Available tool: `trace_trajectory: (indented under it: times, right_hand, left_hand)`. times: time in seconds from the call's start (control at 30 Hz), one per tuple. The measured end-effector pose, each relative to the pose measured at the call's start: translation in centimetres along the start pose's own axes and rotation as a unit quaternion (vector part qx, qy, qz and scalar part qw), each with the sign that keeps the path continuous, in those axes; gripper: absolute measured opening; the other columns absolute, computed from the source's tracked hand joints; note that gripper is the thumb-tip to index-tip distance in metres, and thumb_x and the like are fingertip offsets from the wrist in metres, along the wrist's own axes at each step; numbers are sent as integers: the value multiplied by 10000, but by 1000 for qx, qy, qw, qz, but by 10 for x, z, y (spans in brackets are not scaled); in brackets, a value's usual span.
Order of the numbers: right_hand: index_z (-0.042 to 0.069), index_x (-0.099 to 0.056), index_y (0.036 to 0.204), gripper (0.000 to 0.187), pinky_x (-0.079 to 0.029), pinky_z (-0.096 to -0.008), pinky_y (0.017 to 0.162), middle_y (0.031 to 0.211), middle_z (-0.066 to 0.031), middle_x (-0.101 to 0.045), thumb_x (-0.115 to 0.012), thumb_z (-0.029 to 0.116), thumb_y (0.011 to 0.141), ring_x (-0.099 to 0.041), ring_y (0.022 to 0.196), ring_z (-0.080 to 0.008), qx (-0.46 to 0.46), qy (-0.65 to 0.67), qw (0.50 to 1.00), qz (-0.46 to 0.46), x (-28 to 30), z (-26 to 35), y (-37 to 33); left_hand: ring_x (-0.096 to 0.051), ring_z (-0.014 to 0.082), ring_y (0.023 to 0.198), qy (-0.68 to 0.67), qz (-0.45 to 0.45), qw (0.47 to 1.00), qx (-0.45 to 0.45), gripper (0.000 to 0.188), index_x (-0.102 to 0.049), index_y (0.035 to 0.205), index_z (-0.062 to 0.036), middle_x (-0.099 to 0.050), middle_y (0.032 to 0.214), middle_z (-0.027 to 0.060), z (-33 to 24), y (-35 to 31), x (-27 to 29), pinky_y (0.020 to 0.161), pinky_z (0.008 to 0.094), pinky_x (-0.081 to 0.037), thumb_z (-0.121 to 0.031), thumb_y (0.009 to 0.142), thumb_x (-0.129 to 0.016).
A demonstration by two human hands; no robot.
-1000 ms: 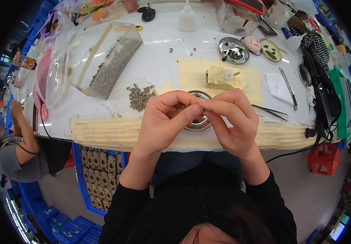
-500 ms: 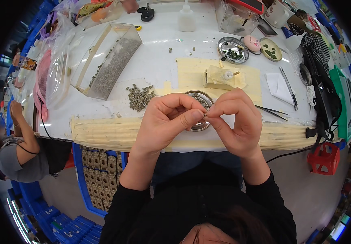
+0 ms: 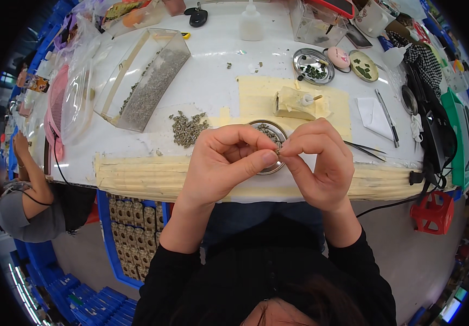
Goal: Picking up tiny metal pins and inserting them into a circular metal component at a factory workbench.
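Note:
My left hand (image 3: 221, 160) and my right hand (image 3: 321, 163) meet over a round metal dish (image 3: 284, 132) near the table's front edge. Thumb and forefinger of each are pinched together on a tiny piece whose kind I cannot make out. Small grey-green parts (image 3: 267, 130) lie in the dish, partly hidden by my fingers. A loose pile of similar small parts (image 3: 188, 129) sits on the table left of my left hand. Behind the dish stands a taped block (image 3: 291, 103) with a small white nozzle and stick on top. Tweezers (image 3: 366, 150) lie right of my right hand.
A clear box of grey granules (image 3: 156, 89) stands left. At the back are a white squeeze bottle (image 3: 252, 24), a metal dish (image 3: 313, 66) and a cream dish (image 3: 363, 65) with green pieces. A blue tray of metal parts (image 3: 131, 233) is below the table; another person (image 3: 31, 201) sits left.
Both hands stay pinched together over the dish, with only a slight shift of the fingertips. Small specks in the far metal dish look slightly different.

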State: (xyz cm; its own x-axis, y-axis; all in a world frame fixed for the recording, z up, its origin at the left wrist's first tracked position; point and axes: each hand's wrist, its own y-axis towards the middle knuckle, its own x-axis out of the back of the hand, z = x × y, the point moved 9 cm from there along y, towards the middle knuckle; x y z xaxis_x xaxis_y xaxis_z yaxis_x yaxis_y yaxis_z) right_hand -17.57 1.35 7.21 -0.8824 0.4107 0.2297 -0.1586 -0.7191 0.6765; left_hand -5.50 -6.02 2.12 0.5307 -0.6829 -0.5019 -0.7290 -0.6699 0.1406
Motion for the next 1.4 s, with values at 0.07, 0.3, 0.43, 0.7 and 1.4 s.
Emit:
trace_trajectory:
  times: [0.07,0.3,0.43,0.7,1.4]
  right_hand:
    - [26,-701,898,191,-488,-290,650,839,-73,-662,-759,-78,750,-621,756,-193,-4,-2,1000,-3,0,-1,0]
    - [-3,-713,971,181,-504,-279,651,892,-109,-699,-738,-62,802,-644,735,-190,-22,-2,999,-25,2,-9,-4]
    - [-1,-723,981,195,-511,-281,657,890,-111,-700,-732,-70,799,-651,741,-195,-38,2,999,-34,1,-10,-5]
    - [5,-734,1000,230,-517,-283,663,875,-105,-687,-725,-82,787,-656,751,-204,-23,-39,999,-20,0,-7,-4]
    - [52,-763,1013,313,-515,-281,636,861,-67,-641,-780,-76,728,-639,760,-188,14,-26,1000,-6,-1,2,-4]
  left_hand:
    - [-649,98,806,69,-36,996,-49,140,-694,1010,56,-704,909,74,-6,0,3,717,228,-522,34,875,-722]
    - [-614,158,676,472,-121,811,-325,185,-722,904,-11,-687,801,66,-48,-14,-17,609,264,-465,43,742,-796]
    - [-621,184,687,503,-118,777,-359,202,-725,910,-16,-688,805,67,-50,-17,-22,611,283,-470,28,732,-810]
    - [-634,197,706,506,-113,782,-347,202,-728,925,-16,-698,828,69,-47,-16,-23,619,288,-474,12,742,-809]
    - [-637,93,881,55,21,998,-15,144,-683,1067,68,-699,973,77,1,0,2,780,233,-517,-13,954,-649]
